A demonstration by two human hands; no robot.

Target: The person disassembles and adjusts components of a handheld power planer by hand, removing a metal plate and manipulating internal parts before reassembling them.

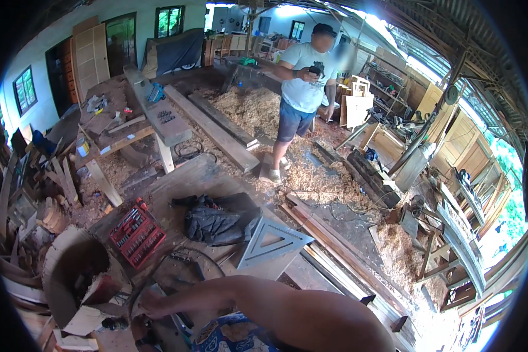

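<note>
My right arm crosses the lower part of the view, and my right hand reaches down at the lower left, beside a dark tool or fitting that I cannot make out. Its fingers are small and partly hidden, so their grip does not show. A black cable loops just beyond the hand. Above it lies an open red tool case with rows of metal pieces. On the wooden worktop sit a crumpled black bag and a grey triangular square. My left hand is out of view.
A hollowed wooden block stands left of my hand, near scrap wood. Ahead, a person stands holding a phone. Long planks, a narrow bench and heaps of shavings cover the floor beyond.
</note>
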